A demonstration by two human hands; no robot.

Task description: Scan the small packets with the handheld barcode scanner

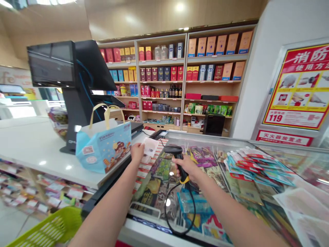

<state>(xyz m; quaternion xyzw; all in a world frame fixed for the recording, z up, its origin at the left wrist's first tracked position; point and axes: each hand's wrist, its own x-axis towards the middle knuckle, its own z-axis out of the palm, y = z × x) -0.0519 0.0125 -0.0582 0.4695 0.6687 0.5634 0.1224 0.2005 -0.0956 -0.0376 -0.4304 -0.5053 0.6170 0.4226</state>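
My left hand (137,152) is closed on a small white packet (150,146), held up over the glass counter (164,209). My right hand (187,166) grips the handle of a black barcode scanner (176,152), whose head points toward the packet. The scanner's black cable (177,212) loops down over the glass. A light blue paper gift bag (104,149) with yellow handles stands on the white counter (33,147) just left of my left hand.
A black till screen on a stand (68,73) rises behind the bag. Several coloured packets (253,168) lie fanned on the glass at right. A green basket (48,230) sits at lower left. Shelves of boxed goods (180,72) line the back wall. A red poster (299,89) hangs at right.
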